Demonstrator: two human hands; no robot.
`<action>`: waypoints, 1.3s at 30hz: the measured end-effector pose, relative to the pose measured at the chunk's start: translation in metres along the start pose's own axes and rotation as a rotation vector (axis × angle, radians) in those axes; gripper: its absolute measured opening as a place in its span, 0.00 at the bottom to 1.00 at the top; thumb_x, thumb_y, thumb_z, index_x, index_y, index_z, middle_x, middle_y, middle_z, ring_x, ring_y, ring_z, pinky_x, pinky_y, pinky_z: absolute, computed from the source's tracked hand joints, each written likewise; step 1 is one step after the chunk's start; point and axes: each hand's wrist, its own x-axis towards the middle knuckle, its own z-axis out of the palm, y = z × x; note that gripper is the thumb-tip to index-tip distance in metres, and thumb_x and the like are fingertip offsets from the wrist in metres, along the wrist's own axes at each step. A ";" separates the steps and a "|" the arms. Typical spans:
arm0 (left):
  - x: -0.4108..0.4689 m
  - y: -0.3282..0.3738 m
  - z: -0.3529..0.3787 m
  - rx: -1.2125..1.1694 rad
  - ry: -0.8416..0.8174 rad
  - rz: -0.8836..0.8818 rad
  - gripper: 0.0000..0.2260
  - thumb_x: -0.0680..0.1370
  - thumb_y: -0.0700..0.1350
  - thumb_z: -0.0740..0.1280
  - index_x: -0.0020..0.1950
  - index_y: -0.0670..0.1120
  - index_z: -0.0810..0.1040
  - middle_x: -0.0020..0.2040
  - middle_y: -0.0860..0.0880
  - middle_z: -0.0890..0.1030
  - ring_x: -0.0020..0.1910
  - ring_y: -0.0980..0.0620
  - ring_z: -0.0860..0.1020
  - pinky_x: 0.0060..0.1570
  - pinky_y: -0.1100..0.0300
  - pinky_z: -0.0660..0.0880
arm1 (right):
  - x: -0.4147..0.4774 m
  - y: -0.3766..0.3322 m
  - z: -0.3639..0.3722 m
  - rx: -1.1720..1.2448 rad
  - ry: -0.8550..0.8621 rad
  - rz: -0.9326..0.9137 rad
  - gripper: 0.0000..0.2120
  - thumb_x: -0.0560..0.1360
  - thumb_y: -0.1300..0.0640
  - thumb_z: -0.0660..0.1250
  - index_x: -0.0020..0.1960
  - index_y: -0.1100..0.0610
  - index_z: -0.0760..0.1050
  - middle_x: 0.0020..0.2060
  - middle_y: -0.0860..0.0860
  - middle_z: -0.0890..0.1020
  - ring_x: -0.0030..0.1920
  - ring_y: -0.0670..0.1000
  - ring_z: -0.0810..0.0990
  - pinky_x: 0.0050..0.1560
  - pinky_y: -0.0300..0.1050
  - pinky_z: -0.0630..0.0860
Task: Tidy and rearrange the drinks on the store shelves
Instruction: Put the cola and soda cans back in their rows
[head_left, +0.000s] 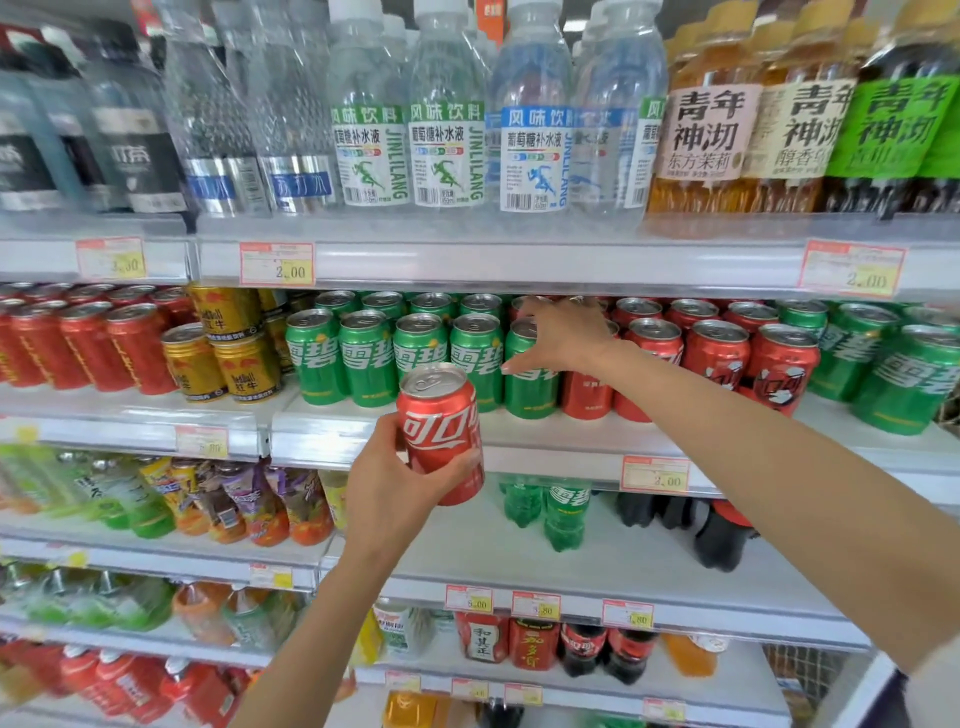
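The can shelf (545, 441) runs off both frame edges, its front lip bare at centre, where my right hand (561, 338) clasps a green can (530, 389), hiding its top, while my left hand (395, 483) grips the red can (441, 431) just below.

The right grip (563, 338) covers the lid of a green can (530, 395) and the top of the red can (587, 397) beside it; whether it holds one or only touches is unclear. The left grip (395, 493) hides the lower side of the cola can (441, 426) it holds. Bottle caps (356, 9) on the top shelf (519, 260) are cropped. Price tags (277, 263) blur; far-left bottles (119, 499) smear.
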 end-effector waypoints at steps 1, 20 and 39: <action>0.004 0.001 0.000 0.005 0.002 0.010 0.28 0.63 0.54 0.77 0.59 0.49 0.72 0.50 0.54 0.78 0.48 0.51 0.78 0.49 0.53 0.77 | -0.005 -0.001 -0.002 0.018 0.021 -0.002 0.36 0.63 0.33 0.71 0.65 0.50 0.68 0.61 0.54 0.77 0.62 0.57 0.74 0.62 0.51 0.66; 0.064 0.034 0.101 0.141 0.033 0.092 0.33 0.62 0.59 0.76 0.59 0.44 0.70 0.57 0.46 0.77 0.56 0.46 0.75 0.51 0.54 0.72 | -0.160 0.058 -0.033 0.266 0.246 0.164 0.27 0.61 0.41 0.76 0.57 0.47 0.74 0.48 0.45 0.78 0.51 0.51 0.73 0.50 0.45 0.65; 0.051 0.031 0.132 0.437 0.074 0.130 0.34 0.67 0.56 0.73 0.61 0.37 0.63 0.60 0.41 0.69 0.60 0.44 0.70 0.53 0.54 0.72 | -0.179 0.111 -0.041 0.294 0.305 0.229 0.28 0.61 0.42 0.75 0.58 0.46 0.74 0.53 0.48 0.80 0.54 0.55 0.76 0.52 0.49 0.70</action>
